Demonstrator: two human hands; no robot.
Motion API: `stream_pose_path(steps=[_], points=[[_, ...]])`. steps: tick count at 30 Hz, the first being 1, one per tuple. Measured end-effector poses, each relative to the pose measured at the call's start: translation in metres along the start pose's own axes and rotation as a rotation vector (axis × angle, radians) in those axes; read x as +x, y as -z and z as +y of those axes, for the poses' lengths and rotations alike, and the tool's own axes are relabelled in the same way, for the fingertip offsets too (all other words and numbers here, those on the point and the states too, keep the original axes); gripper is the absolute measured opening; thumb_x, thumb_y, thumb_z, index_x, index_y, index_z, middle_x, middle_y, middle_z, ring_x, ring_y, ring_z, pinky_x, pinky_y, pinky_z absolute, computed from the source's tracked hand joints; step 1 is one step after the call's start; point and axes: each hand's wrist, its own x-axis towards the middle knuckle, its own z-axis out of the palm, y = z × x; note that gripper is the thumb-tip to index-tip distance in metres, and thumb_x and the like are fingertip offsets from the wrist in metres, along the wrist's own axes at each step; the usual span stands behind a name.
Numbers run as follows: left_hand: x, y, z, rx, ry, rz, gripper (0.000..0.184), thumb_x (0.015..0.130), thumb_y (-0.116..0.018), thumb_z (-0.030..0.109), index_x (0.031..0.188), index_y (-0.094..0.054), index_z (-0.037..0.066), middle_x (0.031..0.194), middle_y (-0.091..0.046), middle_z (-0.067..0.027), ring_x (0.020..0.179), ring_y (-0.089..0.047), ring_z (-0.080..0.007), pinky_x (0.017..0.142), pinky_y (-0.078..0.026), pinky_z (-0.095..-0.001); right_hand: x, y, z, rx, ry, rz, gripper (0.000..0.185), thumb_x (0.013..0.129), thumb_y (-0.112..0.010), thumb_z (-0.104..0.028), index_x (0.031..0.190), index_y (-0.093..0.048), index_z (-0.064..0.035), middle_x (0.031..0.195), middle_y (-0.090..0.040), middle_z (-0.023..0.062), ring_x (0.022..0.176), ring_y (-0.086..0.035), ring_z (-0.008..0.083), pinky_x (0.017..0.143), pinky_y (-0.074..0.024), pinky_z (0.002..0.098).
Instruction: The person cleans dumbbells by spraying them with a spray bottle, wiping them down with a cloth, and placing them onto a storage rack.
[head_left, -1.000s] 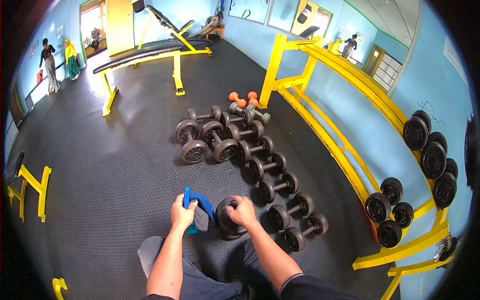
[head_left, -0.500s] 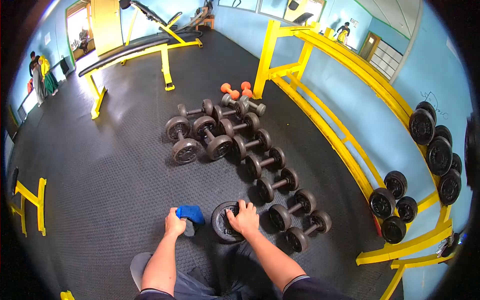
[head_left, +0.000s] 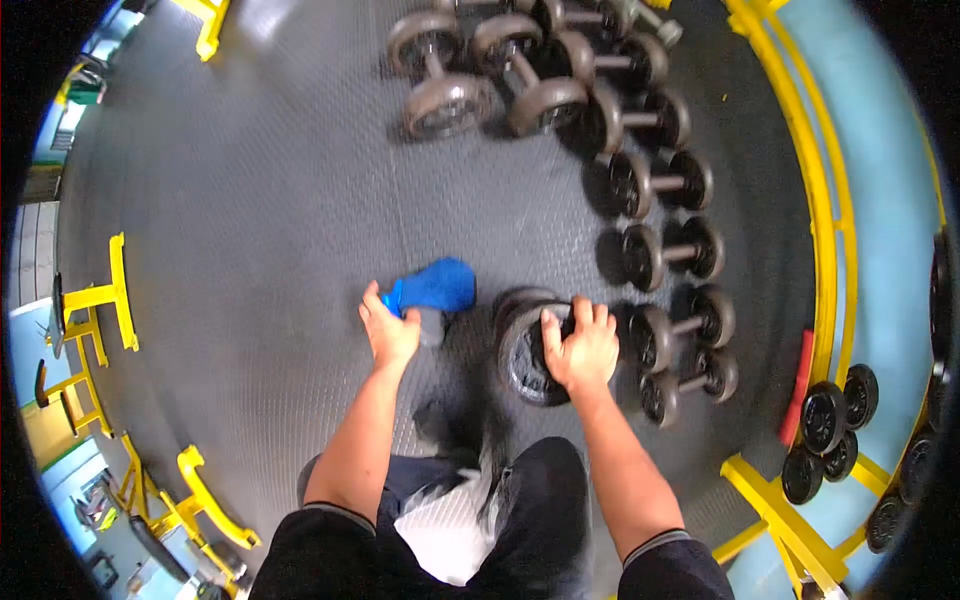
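Between the knees and the dumbbell row, a dark round-headed dumbbell stands on end, its flat face up and tilted. My right hand rests on its top plate, fingers over the rim and thumb on the face. To the left, my left hand grips a brush-like item with a blue handle and a blue cloth hanging from it. A grey cloth part shows beneath. The blue cloth is apart from the dumbbell.
Several dumbbells lie in a row right of my right hand, and larger ones lie ahead. A yellow rack with black-plated dumbbells stands at the right. Yellow bench frames are at the left.
The view has tipped downward, so the floor dumbbells sit higher in it. The blue cloth now extends toward the right from my left hand. My right hand stays on the upended dumbbell, which leans more.
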Motion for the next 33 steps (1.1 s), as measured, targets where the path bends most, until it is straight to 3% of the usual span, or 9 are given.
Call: stream_pose_path(steps=[6, 12, 16, 20, 23, 26, 28, 30, 33], points=[[0.001, 0.013, 0.017, 0.109, 0.004, -0.053, 0.103, 0.062, -0.079, 0.011, 0.143, -0.017, 0.004, 0.130, -0.033, -0.0283, 0.123, -0.033, -0.0436, 0.106, -0.030, -0.0471, 0.001, -0.009, 0.005, -0.044, 0.040, 0.040, 0.058, 0.080, -0.056, -0.055, 0.114, -0.057, -0.0080, 0.102, -0.057, 0.0165, 0.094, -0.055, 0.0370, 0.077, -0.0479, 0.0475], [-0.040, 0.078, 0.062, 0.189, -0.076, -0.159, 0.097, 0.064, -0.077, 0.010, 0.143, -0.021, 0.005, 0.130, -0.031, -0.0274, 0.123, -0.032, -0.0435, 0.104, -0.032, -0.0482, 0.002, -0.015, 0.010, -0.041, 0.134, 0.066, 0.055, 0.083, -0.057, -0.049, 0.115, -0.056, -0.0040, 0.102, -0.057, 0.0178, 0.094, -0.055, 0.0385, 0.081, -0.0462, 0.0454], [-0.110, 0.153, 0.083, -0.109, -0.013, -0.517, 0.082, 0.070, -0.073, 0.016, 0.138, -0.029, 0.004, 0.118, -0.045, -0.0268, 0.111, -0.046, -0.0426, 0.097, -0.040, -0.0473, 0.004, -0.014, 0.009, -0.066, 0.104, 0.025, 0.055, 0.083, -0.056, -0.049, 0.116, -0.056, -0.0057, 0.103, -0.056, 0.0194, 0.095, -0.054, 0.0395, 0.084, -0.0452, 0.0470], [-0.180, 0.213, 0.091, -0.040, 0.059, -0.871, 0.074, 0.075, -0.072, 0.026, 0.135, -0.035, 0.003, 0.114, -0.052, -0.0250, 0.102, -0.055, -0.0422, 0.090, -0.045, -0.0464, 0.009, -0.016, 0.018, -0.042, 0.085, -0.058, 0.056, 0.081, -0.057, -0.052, 0.115, -0.056, -0.0076, 0.103, -0.056, 0.0200, 0.098, -0.053, 0.0405, 0.084, -0.0448, 0.0488], [-0.193, 0.219, 0.094, 0.020, 0.155, -1.044, 0.074, 0.077, -0.072, 0.031, 0.135, -0.036, 0.003, 0.118, -0.051, -0.0262, 0.107, -0.053, -0.0431, 0.091, -0.045, -0.0456, 0.039, 0.007, 0.023, 0.173, -0.031, -0.438, 0.058, 0.076, -0.063, -0.056, 0.111, -0.060, -0.0091, 0.108, -0.058, 0.0223, 0.100, -0.055, 0.0412, 0.090, -0.0437, 0.0452], [-0.169, 0.167, 0.090, -0.120, 0.169, -0.932, 0.076, 0.076, -0.073, 0.035, 0.135, -0.037, 0.003, 0.124, -0.049, -0.0258, 0.112, -0.053, -0.0396, 0.093, -0.045, -0.0423, 0.090, 0.004, 0.037, 0.404, -0.025, -0.900, 0.054, 0.081, -0.061, -0.052, 0.109, -0.064, -0.0060, 0.107, -0.063, 0.0230, 0.104, -0.058, 0.0343, 0.090, -0.0443, 0.0396], [-0.133, 0.121, 0.103, -0.523, 0.593, -0.810, 0.084, 0.078, -0.071, 0.042, 0.141, -0.031, 0.006, 0.134, -0.048, -0.0142, 0.122, -0.047, -0.0314, 0.099, -0.040, -0.0429, 0.098, 0.019, 0.001, 0.506, -0.200, -1.115, 0.069, 0.077, -0.068, -0.055, 0.114, -0.059, 0.0022, 0.110, -0.065, 0.0198, 0.105, -0.060, 0.0308, 0.088, -0.0462, 0.0379], [-0.100, 0.083, 0.122, -0.820, 1.125, -0.699, 0.090, 0.076, -0.071, 0.052, 0.144, -0.027, 0.011, 0.134, -0.047, -0.0120, 0.124, -0.045, -0.0319, 0.098, -0.038, -0.0537, 0.080, 0.003, 0.008, 0.190, -0.043, -0.949, 0.081, 0.068, -0.074, -0.059, 0.118, -0.057, 0.0029, 0.112, -0.064, 0.0210, 0.106, -0.061, 0.0318, 0.090, -0.0472, 0.0376], [-0.101, 0.041, 0.134, -0.912, 1.473, -0.665, 0.113, 0.069, -0.072, 0.064, 0.149, -0.008, 0.015, 0.147, -0.028, -0.0164, 0.127, -0.040, -0.0406, 0.096, -0.033, -0.0656, 0.062, 0.028, -0.018, 0.189, -0.104, -0.927, 0.085, 0.064, -0.075, -0.061, 0.117, -0.057, 0.0027, 0.113, -0.062, 0.0238, 0.108, -0.060, 0.0357, 0.092, -0.0472, 0.0379]])
